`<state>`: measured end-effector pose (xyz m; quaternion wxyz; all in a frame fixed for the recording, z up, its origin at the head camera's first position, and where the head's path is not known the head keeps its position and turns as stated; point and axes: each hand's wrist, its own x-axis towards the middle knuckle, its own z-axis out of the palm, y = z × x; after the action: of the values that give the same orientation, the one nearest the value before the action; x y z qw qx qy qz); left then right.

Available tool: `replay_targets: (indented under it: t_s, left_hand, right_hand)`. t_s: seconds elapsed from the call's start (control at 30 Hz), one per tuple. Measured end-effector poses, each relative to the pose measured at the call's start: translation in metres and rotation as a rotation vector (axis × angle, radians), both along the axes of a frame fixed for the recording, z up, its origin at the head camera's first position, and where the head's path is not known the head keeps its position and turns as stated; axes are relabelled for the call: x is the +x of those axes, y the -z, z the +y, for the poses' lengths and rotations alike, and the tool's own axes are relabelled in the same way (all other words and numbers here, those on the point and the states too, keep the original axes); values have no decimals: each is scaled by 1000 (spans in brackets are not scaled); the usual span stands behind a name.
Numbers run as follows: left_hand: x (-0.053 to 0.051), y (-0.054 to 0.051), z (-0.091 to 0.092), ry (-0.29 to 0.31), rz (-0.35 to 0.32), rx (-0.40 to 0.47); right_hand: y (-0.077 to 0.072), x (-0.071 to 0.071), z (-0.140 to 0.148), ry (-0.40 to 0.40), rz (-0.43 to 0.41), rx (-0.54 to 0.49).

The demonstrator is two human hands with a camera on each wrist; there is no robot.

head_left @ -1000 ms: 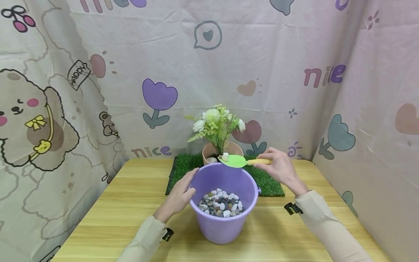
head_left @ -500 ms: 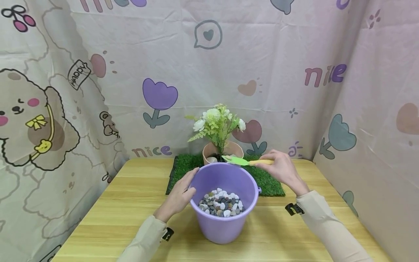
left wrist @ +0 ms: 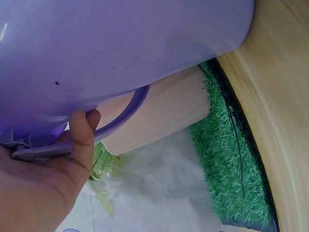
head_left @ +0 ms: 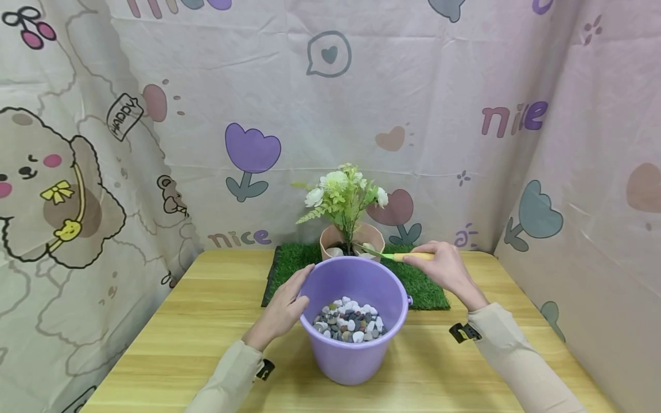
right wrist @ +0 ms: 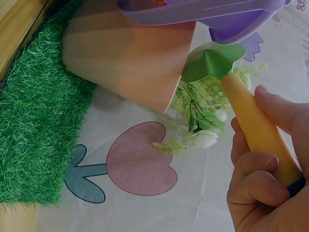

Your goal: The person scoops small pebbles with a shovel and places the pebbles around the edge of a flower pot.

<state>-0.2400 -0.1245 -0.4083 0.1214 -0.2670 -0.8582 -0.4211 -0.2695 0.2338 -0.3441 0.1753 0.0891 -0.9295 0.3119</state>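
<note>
My left hand [head_left: 281, 307] grips the left rim of a purple bucket [head_left: 347, 361]; in the left wrist view its fingers [left wrist: 82, 137] curl by the bucket's handle [left wrist: 128, 111]. Grey and white pebbles [head_left: 348, 322] lie inside the bucket. My right hand [head_left: 441, 267] holds a small trowel by its yellow handle [right wrist: 256, 125]. The trowel's green blade [right wrist: 215, 62] is turned on its edge over the pink flowerpot [right wrist: 130, 58], behind the bucket. White flowers with green leaves [head_left: 341, 195] stand in the pot, with pale stones [head_left: 335, 252] around the stem.
The pot stands on a green artificial grass mat [head_left: 423, 287] at the back of the wooden table [head_left: 196, 321]. A printed cloth [head_left: 330, 115] hangs behind and along both sides. The bucket hides the front of the pot.
The trowel blade has turned from level to on edge, and the pale pebbles on it have left it. A pale stone shows beside the blade in the pot. My left hand stays put.
</note>
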Motion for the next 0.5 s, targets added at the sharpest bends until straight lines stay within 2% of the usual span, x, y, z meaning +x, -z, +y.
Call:
replay_targets:
  t_s: [0.3,0.5]
  left_hand:
    - [-1,1,1,-5,23,-6]
    - [0,0,1,-8,11,-4]
  right_hand:
    - [1,2,-1,16,-17,-43]
    - [5,6,-1,18,-7,-67]
